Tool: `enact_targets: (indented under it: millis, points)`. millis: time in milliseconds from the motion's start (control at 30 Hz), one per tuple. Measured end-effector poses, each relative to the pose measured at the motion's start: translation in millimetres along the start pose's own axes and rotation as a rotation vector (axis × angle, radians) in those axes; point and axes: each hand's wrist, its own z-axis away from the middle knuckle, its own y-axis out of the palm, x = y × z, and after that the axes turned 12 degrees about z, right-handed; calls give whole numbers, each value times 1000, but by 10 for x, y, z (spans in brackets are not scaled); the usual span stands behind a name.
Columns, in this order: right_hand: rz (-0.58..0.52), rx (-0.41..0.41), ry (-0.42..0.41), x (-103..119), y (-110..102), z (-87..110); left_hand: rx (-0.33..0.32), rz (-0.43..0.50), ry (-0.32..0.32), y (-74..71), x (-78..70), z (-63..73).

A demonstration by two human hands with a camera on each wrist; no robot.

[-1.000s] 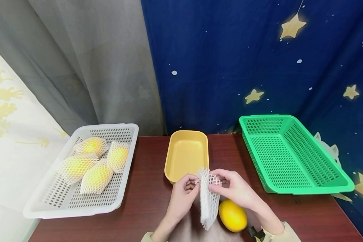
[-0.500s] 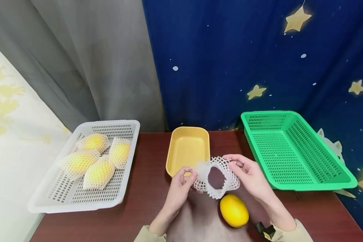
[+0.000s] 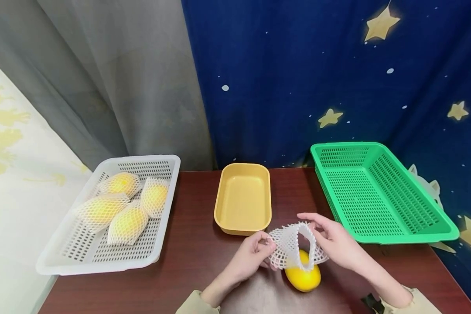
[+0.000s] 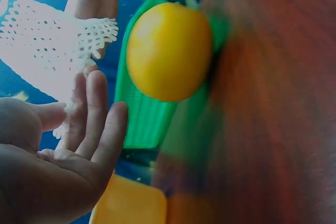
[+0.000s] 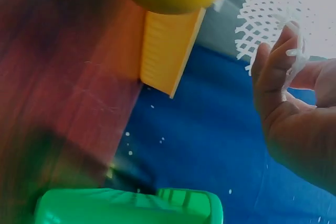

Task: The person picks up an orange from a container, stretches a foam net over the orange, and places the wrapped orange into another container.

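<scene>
A white foam fruit net (image 3: 285, 245) is stretched between both hands, its round mouth facing down toward me. My left hand (image 3: 248, 256) pinches its left side between thumb and fingers. On the opposite side, my right hand (image 3: 335, 240) pinches the rim; the right wrist view shows strands of the net around a fingertip of that hand (image 5: 294, 95). Right below the net lies a smooth yellow fruit (image 3: 304, 281), perhaps a mango, on the table, partly covered by the net in the head view. The left wrist view shows the bare fruit (image 4: 169, 51) apart from the left hand (image 4: 79, 145).
A white basket (image 3: 98, 272) at the left holds several yellow fruits (image 3: 128, 224) in foam nets. Behind the hands stands a yellow tub (image 3: 243, 200). A green basket (image 3: 365, 209) sits at the right back, before a blue curtain (image 3: 267, 87).
The net has gone from folded upright to spread with its mouth open, then shifted right and down over the fruit. Both hands have moved right with it.
</scene>
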Motion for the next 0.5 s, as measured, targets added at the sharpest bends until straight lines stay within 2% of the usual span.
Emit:
enact_targets:
  millis: [67,167,367,500]
  points:
    - [28,36,-6,-26,33,41,23,-19,-25,38,50,13]
    - [125,41,-21,-66,99,97,35,-45,-53,90,119,27]
    - [323,-29,-30,-152,214,163,13,-111,-59,162,208,40]
    - [416,-72,-39,-206,279,228,-5,-234,-42,190,260,53]
